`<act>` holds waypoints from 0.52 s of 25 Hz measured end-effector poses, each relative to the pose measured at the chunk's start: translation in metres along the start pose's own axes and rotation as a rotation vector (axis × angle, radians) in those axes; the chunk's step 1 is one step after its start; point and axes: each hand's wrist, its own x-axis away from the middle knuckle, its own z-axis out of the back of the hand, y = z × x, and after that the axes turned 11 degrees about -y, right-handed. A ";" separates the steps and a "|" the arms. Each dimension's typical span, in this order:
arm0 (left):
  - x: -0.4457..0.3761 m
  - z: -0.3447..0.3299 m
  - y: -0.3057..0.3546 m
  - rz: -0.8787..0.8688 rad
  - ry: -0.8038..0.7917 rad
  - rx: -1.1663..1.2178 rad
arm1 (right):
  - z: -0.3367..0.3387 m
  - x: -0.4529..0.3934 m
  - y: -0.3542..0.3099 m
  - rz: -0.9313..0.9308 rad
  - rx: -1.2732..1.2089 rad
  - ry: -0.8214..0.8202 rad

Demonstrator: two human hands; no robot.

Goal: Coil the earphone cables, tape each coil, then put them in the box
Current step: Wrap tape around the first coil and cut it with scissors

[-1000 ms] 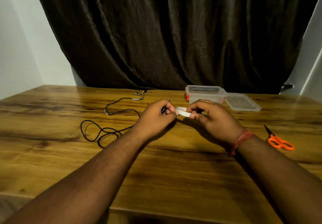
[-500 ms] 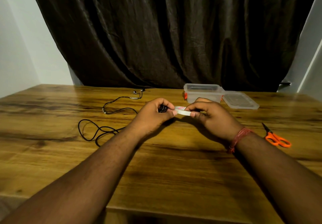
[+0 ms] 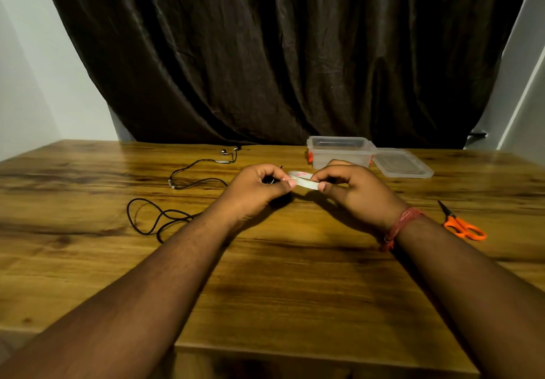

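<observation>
Loose black earphone cable (image 3: 165, 216) sprawled on wooden table (image 3: 295, 275); left hand (image 3: 256, 192) curled round dark bundle, apparently a coil, thumb pinching thin white tape roll (image 3: 303, 179); right hand (image 3: 354, 192) pinching same; clear lidless plastic box (image 3: 339, 151) behind; orange-handled scissors (image 3: 463, 225) far right.

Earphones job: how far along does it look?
Early on. Done: the left hand grips what looks like a black coil. In hand: both hands hold the tape roll; the right hand pinches it. Left: the loose earphone cable lies uncoiled; the box looks empty.
</observation>
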 end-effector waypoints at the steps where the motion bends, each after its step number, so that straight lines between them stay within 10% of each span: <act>1: 0.001 -0.001 0.001 -0.002 0.012 -0.003 | -0.001 0.000 0.000 -0.001 -0.052 0.000; 13: 0.002 0.001 0.006 -0.025 0.027 0.033 | -0.008 -0.006 0.012 -0.073 -0.333 0.026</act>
